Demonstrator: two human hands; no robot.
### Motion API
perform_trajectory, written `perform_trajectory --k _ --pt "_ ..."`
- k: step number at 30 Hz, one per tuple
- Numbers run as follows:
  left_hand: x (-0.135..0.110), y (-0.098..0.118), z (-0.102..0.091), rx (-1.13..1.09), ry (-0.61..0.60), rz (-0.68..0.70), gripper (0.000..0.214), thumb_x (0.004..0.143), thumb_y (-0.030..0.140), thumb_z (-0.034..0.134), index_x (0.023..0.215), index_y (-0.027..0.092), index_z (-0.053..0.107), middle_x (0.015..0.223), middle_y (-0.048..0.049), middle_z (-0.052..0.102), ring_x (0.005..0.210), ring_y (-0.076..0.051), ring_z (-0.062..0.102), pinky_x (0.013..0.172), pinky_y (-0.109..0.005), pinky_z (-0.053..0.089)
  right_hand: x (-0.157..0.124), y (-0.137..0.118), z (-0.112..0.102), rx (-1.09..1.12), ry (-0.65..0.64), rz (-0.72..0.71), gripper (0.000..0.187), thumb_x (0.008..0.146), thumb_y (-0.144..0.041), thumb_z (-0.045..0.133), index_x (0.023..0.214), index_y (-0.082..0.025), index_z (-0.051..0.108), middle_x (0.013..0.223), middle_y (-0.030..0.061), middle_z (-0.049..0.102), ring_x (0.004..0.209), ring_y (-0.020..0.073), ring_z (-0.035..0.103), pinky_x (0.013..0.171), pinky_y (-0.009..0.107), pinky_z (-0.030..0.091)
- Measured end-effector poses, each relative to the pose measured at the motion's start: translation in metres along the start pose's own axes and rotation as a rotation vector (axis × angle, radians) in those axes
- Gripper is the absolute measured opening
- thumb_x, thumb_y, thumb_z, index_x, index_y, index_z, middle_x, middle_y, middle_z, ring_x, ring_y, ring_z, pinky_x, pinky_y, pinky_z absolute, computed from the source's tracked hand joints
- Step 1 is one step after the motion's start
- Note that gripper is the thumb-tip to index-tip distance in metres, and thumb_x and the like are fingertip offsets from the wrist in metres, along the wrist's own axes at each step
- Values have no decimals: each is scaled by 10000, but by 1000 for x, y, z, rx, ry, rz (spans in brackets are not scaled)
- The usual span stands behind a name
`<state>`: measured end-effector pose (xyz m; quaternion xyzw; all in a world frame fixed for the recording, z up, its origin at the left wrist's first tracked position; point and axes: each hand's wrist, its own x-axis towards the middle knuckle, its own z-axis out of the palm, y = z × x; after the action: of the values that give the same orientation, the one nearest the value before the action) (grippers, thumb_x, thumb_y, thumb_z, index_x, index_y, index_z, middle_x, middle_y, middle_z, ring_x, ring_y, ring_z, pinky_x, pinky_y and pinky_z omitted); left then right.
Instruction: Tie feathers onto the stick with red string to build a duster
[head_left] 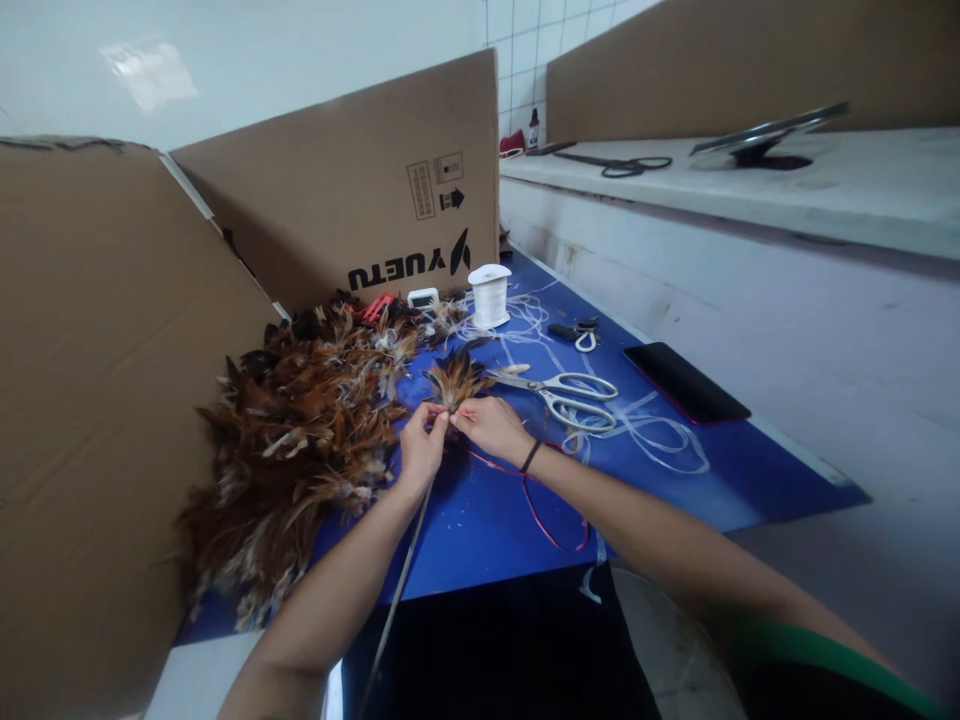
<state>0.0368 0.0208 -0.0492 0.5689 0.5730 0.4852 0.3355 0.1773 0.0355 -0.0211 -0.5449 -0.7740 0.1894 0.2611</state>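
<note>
Pinching the quill end of a small feather bundle [454,380] with the left hand [421,452], fingertips closed on it just above the blue counter [480,530]. Meeting it with the right hand [491,425], thumb and forefinger likewise closed on the same base, seemingly together with a bit of red cord [541,505] looping away under the wrist. Fanned away from the body, tips near the scissors [564,392] lying just beside. Flanked on the left by a big loose feather pile [300,430], close against the left hand. Farther back: white thread spool [489,295], cardboard box [352,200], dark phone [686,382] well off to the right.

Could easily slip — held by fingertips alone, so any easing of either pinch likely to let the fan splay and mix into the pile. Might also snag: red cord and white line loops [652,432] lying slack near the scissors, liable to be dragged along by one careless tug.
</note>
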Motion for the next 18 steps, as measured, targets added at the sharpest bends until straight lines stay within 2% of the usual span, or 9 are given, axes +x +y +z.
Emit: perform_trajectory --k 9,15,18 --pt "5 -1 -6 -57 -19 -28 227 791 366 541 889 172 605 649 -13 632 576 -146 619 462 -211 464 1 -3 3 40 48 126 302 769 -459 529 698 -216 693 656 29 663 622 136 559 540 234 280" --pt "11 -8 -12 -1 -58 73 196 796 338 562 859 168 636 687 -15 651 631 -132 614 583 -221 470 3 7 6 115 55 164 345 739 -512 529 663 -221 697 612 3 628 576 119 509 518 234 270" --pt "12 -7 -14 124 -19 186 159 780 305 592 820 175 675 772 -30 652 705 -137 603 656 -244 474 5 12 10 172 39 158 321 710 -491 562 634 -210 697 578 -11 592 557 106 474 511 227 271"
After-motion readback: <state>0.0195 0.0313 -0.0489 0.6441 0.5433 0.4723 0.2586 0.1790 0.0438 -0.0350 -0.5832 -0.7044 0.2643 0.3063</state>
